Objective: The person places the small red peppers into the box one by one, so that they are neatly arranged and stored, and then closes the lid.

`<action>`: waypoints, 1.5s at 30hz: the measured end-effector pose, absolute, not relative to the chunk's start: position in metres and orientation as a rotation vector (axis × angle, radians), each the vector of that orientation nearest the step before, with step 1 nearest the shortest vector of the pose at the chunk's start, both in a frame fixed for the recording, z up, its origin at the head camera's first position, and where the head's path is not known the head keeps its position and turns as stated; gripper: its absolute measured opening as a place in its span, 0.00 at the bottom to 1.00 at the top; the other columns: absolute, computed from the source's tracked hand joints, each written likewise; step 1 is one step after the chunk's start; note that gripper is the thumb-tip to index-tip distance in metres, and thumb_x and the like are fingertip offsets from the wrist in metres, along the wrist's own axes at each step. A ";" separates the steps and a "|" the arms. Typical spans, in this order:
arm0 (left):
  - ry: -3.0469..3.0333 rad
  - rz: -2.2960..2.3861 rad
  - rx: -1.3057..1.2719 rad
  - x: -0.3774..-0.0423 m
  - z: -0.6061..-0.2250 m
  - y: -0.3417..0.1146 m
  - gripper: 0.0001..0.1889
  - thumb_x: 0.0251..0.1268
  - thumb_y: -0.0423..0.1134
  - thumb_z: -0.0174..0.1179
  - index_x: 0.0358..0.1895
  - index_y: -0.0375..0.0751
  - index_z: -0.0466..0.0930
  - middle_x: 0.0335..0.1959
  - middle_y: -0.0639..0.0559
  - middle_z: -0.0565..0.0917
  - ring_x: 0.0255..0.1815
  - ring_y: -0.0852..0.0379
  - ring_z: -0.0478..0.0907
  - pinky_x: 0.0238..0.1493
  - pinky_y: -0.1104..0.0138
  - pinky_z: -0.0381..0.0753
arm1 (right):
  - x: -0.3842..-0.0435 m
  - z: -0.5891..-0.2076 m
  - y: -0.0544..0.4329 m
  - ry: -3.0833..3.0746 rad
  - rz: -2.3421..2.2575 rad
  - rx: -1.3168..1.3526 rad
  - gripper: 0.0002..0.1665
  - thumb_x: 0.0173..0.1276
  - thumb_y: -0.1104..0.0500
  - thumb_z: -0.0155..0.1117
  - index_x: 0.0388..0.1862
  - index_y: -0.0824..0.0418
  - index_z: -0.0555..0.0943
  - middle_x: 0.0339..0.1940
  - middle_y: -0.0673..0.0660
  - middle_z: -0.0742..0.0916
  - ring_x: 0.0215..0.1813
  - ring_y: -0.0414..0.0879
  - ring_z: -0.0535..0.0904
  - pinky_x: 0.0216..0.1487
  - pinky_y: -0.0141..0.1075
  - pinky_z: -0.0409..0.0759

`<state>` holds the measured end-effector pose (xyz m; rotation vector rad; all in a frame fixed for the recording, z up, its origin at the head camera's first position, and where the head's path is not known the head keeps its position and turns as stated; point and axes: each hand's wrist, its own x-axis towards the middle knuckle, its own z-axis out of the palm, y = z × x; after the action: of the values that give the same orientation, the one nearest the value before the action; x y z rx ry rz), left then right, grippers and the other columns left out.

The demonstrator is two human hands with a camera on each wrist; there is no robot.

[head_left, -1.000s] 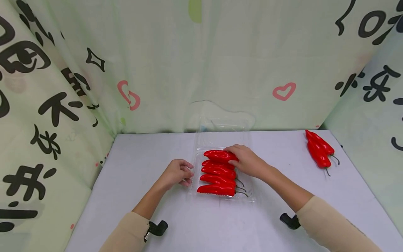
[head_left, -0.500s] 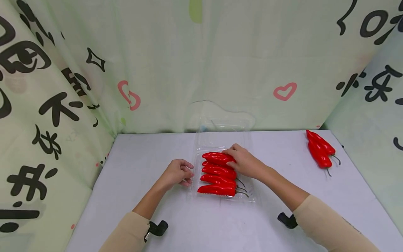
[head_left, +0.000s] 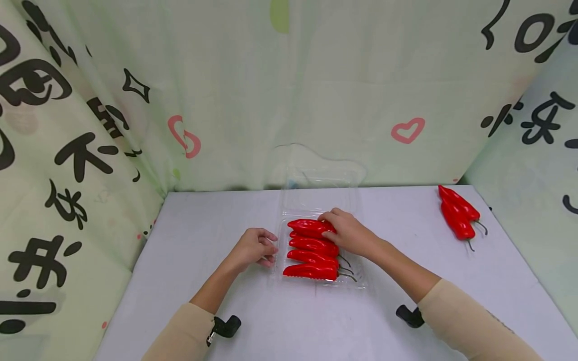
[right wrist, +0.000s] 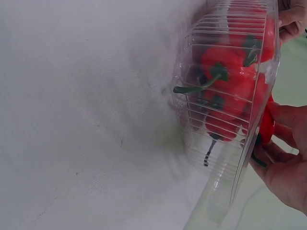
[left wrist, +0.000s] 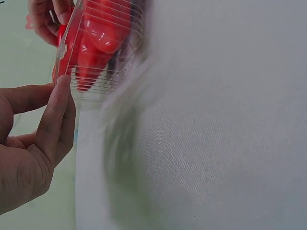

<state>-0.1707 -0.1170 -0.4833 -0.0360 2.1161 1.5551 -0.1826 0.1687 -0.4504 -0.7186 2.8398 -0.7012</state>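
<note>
A clear plastic clamshell box lies on the table with several glossy red peppers side by side in its base. My right hand grips the stem end of the farthest pepper, which lies along the row at the hinge side. Its green stem sticks out under the fingers in the right wrist view, where this pepper shows above the box rim. My left hand is at the box's left edge. In the left wrist view its thumb and fingertips pinch the rim.
The box's transparent lid stands open toward the back curtain. Two more red peppers lie together near the table's far right corner. Printed curtains enclose the white table at the back and both sides.
My right hand has shifted slightly left and toward me, moving the farthest pepper closer to the row and covering more of the one beside it. My left hand has stayed in place.
</note>
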 end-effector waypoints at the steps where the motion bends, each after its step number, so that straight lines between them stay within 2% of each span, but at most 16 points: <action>1: 2.116 1.557 -0.037 -0.171 -0.483 -0.117 0.14 0.67 0.30 0.66 0.53 0.30 0.79 0.35 0.37 0.84 0.25 0.51 0.85 0.29 0.65 0.90 | -0.182 -0.450 0.168 2.839 -0.706 -0.711 0.25 0.67 0.62 0.73 0.61 0.66 0.80 0.50 0.61 0.85 0.49 0.51 0.83 0.49 0.43 0.91; 26: 2.131 1.543 -0.051 -0.169 -0.483 -0.116 0.14 0.68 0.30 0.66 0.53 0.31 0.79 0.35 0.37 0.84 0.24 0.53 0.84 0.29 0.65 0.89 | -0.179 -0.451 0.167 2.826 -0.682 -0.688 0.27 0.67 0.57 0.73 0.63 0.66 0.81 0.55 0.63 0.84 0.53 0.54 0.82 0.49 0.43 0.91; 34: 2.133 1.541 -0.045 -0.169 -0.483 -0.117 0.14 0.68 0.30 0.66 0.53 0.31 0.79 0.35 0.37 0.85 0.26 0.51 0.85 0.29 0.65 0.89 | -0.180 -0.452 0.168 2.813 -0.686 -0.683 0.29 0.65 0.58 0.76 0.63 0.66 0.80 0.55 0.63 0.84 0.53 0.54 0.82 0.48 0.43 0.91; 45: 2.121 1.545 -0.049 -0.170 -0.482 -0.116 0.14 0.68 0.30 0.66 0.54 0.30 0.78 0.35 0.37 0.84 0.25 0.53 0.85 0.29 0.65 0.89 | -0.179 -0.451 0.169 2.812 -0.708 -0.678 0.27 0.68 0.60 0.73 0.64 0.65 0.80 0.55 0.62 0.83 0.54 0.53 0.81 0.50 0.43 0.90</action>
<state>-0.1698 -0.1164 -0.4825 -0.0495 2.1211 1.5451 -0.1788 0.1691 -0.4512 -0.6777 2.8122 -0.7085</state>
